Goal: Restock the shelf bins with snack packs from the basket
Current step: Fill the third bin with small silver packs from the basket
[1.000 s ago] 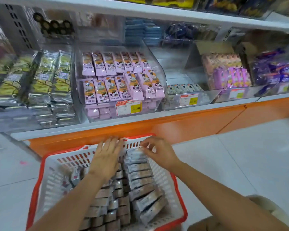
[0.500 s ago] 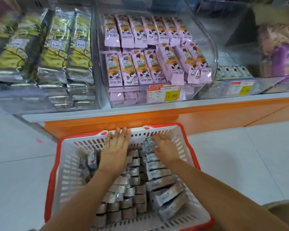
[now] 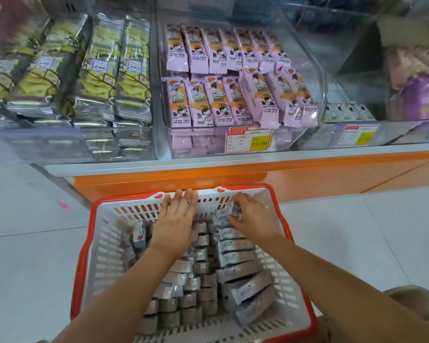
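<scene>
White basket (image 3: 102,246) w/ red rim, grey-brown packs (image 3: 235,256); lilac-orange packs (image 3: 223,102), yellow price tag (image 3: 249,141)

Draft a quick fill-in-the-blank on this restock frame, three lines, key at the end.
1. The basket has a ___ rim.
2. The price tag on the bin of purple packs reads ___.
3. Of left hand and right hand, the one lying flat on the snack packs is the ___.
Missing words: red; 15.80; left.
</scene>
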